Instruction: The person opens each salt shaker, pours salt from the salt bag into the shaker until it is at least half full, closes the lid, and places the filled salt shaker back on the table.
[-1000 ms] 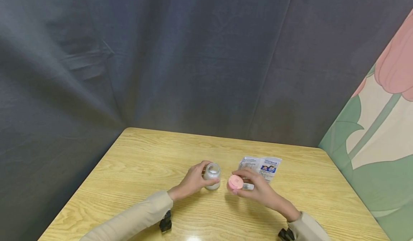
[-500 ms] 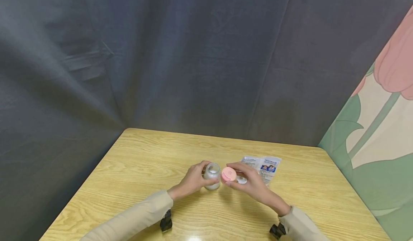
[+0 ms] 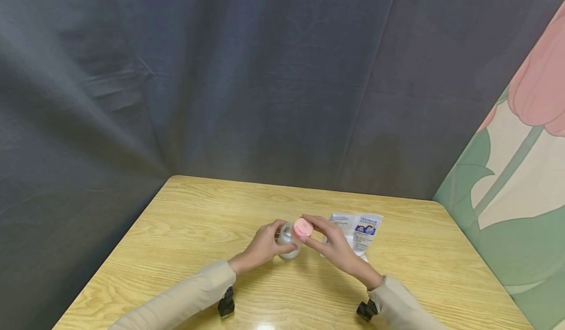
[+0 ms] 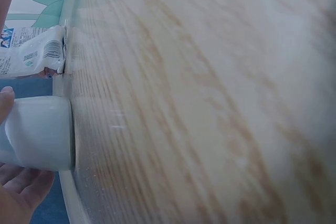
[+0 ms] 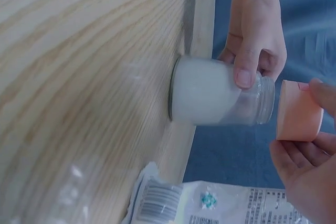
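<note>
A clear glass jar, partly filled with something white, stands upright on the table. My left hand grips it from the left, thumb in front and fingers behind. In the right wrist view the jar's threaded mouth is uncovered. My right hand pinches a pink lid by its sides between thumb and fingers. The lid is raised right beside the jar's mouth, overlapping its rim in the head view; a small gap shows between them in the right wrist view.
A printed white packet with a blue picture and a barcode lies behind my right hand. The wooden table ends at a dark curtain; a flower-patterned cloth hangs at the right.
My right hand has carried the pink lid leftward and up, from beside the jar to its mouth. My left hand and the jar have hardly moved.
</note>
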The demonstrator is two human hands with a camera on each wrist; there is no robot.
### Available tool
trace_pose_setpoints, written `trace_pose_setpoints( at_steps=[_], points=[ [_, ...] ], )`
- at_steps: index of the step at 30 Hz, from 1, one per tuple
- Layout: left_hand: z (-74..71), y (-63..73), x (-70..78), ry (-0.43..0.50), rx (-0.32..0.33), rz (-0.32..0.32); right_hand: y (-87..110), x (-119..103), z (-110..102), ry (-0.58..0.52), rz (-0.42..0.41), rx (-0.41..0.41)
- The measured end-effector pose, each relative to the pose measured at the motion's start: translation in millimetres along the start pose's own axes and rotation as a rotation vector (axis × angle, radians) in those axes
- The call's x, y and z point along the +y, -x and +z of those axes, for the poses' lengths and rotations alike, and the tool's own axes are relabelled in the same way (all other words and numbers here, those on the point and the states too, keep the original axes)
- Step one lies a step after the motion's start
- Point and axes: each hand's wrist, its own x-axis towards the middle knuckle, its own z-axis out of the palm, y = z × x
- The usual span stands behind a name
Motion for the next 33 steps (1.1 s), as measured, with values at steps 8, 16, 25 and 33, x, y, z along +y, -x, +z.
trace_pose_setpoints(
  at_steps=[8, 16, 25, 33],
  points=[
    [-0.2, -0.6, -1.1, 0.001, 0.009, -0.004, -8.2, 12.6, 11.7, -0.013, 0.018, -0.010],
    [0.6, 0.4, -1.1, 0.002, 0.008, -0.001, -8.8, 46.1, 23.9, -0.050, 0.040, -0.024],
    [0.5, 0.2, 0.9, 0.014, 0.005, 0.008, -10.5, 46.9, 25.6, -0.038, 0.041, -0.044],
    [0.2, 0.5, 0.8, -0.005, 0.018, 0.033, -9.9, 49.2, 27.0, -0.020, 0.047, -0.061]
  ],
)
